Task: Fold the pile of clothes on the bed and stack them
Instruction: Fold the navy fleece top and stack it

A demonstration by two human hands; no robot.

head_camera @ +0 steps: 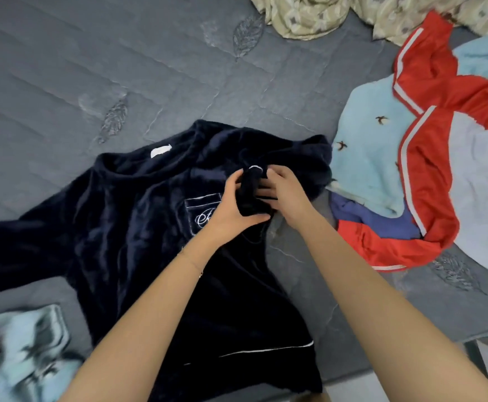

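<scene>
navy top [126,216] on bed [91,68]. left hand [231,207] and right hand [283,192] both grip its bunched sleeve [251,188]. pocket script [203,217] and neck tag [161,150] unreadable.

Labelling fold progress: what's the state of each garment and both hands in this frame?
navy top: laid out on the bed, unfolded, one sleeve bunched in both hands
left hand: grips the bunched sleeve
right hand: grips the same sleeve
red jacket: crumpled, unfolded
light blue fleece: crumpled, unfolded, partly under the red jacket
pale blue garment, near left: blurred, cannot tell
patterned blanket: rumpled
</scene>
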